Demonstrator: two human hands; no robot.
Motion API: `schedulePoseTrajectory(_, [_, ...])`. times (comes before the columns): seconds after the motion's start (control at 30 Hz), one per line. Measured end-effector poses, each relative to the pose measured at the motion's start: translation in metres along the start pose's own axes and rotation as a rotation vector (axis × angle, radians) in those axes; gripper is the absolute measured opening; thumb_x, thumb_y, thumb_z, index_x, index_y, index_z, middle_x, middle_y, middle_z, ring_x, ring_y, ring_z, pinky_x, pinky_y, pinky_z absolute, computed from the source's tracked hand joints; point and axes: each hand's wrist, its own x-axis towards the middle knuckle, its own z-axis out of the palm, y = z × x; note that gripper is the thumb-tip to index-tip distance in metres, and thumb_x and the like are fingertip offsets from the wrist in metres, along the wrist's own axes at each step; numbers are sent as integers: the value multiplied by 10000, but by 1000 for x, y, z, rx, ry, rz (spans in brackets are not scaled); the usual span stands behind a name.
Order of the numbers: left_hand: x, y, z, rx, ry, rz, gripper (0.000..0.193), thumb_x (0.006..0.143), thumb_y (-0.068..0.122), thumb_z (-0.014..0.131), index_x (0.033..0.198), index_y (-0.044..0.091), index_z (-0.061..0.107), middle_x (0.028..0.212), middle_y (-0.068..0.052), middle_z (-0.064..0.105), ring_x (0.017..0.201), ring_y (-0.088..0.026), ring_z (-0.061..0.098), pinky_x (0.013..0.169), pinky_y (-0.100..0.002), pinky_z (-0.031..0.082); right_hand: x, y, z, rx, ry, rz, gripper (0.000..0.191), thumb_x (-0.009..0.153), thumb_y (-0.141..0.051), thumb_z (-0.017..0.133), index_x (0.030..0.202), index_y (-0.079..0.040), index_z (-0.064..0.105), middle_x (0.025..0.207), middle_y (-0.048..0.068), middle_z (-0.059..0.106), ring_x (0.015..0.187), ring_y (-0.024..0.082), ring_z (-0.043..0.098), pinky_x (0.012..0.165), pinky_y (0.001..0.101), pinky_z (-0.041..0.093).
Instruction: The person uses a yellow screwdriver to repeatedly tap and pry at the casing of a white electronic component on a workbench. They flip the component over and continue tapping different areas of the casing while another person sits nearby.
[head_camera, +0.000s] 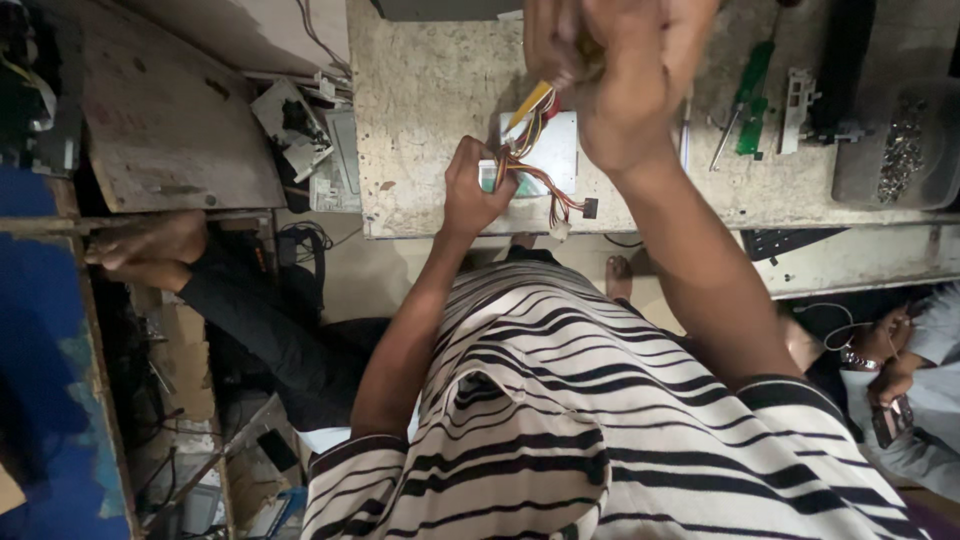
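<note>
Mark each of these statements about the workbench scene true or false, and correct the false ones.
1. The left hand grips a bundle of coloured wires. True.
2. The green-handled screwdriver is held in the right hand. False: it lies on the worn pale workbench, right of the hands.
3. The person wears a plain red shirt. False: it is a black-and-white striped shirt.
4. The grey tray of small metal parts sits at the bench's right end. True.
5. The wires end in small connectors. True.
</note>
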Motion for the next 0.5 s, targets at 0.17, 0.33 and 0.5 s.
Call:
schedulePoseTrajectory(0.17, [-2, -9, 2, 40, -2, -14, 266, 757, 31, 718, 936, -27, 530, 912, -194, 546, 845, -411, 593, 746, -480, 500, 17, 27, -37, 650, -394, 380, 464, 1097, -440, 450, 794, -89, 443, 563, -18, 372, 450, 123, 302, 449, 302, 276])
schedulePoseTrajectory(0.33, [-5, -12, 5, 41, 1, 26, 302, 747, 32, 731, 954, -31, 520, 914, -195, 529, 851, -413, 579, 754, -486, 495, 15, 34, -45, 419, -357, 323, 606, 1120, -584, 361, 804, -72, 431, 634, -17, 388, 523, 107, 336, 527, 273, 297])
schedulePoseTrajectory(0.5, [-7, -9, 3, 60, -4, 25, 333, 729, 36, 742, 966, -20, 515, 926, -191, 522, 862, -401, 579, 762, -473, 504, 1, 18, -4, 56, -88, 192, 650, 1088, -633, 304, 754, -82, 387, 603, -13, 343, 494, 122, 328, 500, 278, 281])
